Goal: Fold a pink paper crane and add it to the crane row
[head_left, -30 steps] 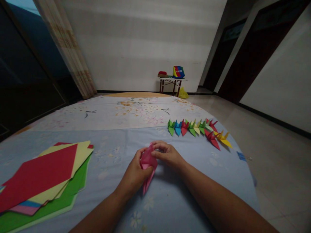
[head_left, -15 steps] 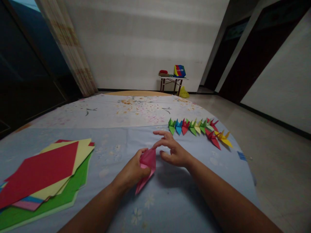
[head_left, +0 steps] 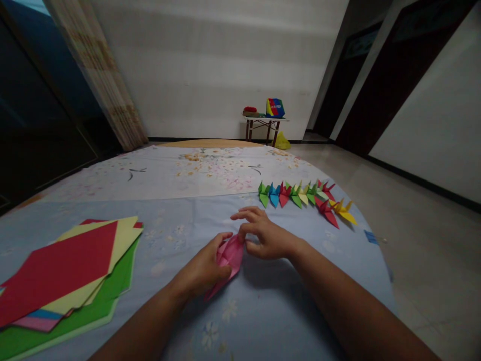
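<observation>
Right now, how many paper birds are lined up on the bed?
About 9, though overlaps may hide some. Seven crowd in a row from green past blue to red; a red one and a yellow one lie just nearer.

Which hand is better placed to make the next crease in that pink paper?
Probably the right hand: its fingertips pinch the pink paper's top edge, free to press. The left hand lies over the paper, steadying it on the blue sheet.

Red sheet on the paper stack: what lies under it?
Under the red sheet show edges of yellow, green, pink and blue sheets. Their covered middles, and any further sheets, cannot be seen.
</observation>
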`<state>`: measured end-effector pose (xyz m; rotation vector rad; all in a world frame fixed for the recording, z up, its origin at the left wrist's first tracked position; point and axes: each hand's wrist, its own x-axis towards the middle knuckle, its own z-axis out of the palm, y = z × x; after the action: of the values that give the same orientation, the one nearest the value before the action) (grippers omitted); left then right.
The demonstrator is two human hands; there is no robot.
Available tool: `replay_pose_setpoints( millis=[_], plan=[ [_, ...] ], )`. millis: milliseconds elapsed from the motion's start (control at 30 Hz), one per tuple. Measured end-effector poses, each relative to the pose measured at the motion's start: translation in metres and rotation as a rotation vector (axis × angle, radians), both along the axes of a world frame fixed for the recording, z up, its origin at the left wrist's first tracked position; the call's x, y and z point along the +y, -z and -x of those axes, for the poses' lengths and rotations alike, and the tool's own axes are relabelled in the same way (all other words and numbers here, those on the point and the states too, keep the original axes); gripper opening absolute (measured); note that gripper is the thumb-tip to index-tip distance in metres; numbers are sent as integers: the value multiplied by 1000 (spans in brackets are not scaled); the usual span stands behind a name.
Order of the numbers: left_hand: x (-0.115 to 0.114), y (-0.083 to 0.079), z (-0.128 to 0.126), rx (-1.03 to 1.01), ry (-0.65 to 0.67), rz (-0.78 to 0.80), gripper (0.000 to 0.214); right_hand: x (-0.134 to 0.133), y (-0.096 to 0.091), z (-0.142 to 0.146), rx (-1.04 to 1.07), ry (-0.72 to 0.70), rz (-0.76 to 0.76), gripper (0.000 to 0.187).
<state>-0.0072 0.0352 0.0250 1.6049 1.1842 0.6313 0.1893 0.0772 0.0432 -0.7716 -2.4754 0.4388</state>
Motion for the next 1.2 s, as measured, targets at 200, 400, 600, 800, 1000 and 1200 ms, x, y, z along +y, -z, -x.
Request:
replay_pose_setpoints(
  millis=[200,400,600,800,1000,1200],
  plan=[
    [0,-1,0,-48,-52,-6,64,6,6,-1,240,29,119,28],
    [0,-4,-4,-46,-114,2,67,11,19,4,347,99,193,14],
    [-2,-5,-7,-48,-149,-46,65,11,24,8,425,126,351,9],
    [-3,-5,-10,-22,-189,-51,67,10,28,12,491,130,411,8],
    [-4,-6,-12,-16,-244,-73,65,12,30,12,528,131,434,14],
    [-2,-2,-9,-56,-191,-56,66,14,29,10,594,123,546,21]
  ],
)
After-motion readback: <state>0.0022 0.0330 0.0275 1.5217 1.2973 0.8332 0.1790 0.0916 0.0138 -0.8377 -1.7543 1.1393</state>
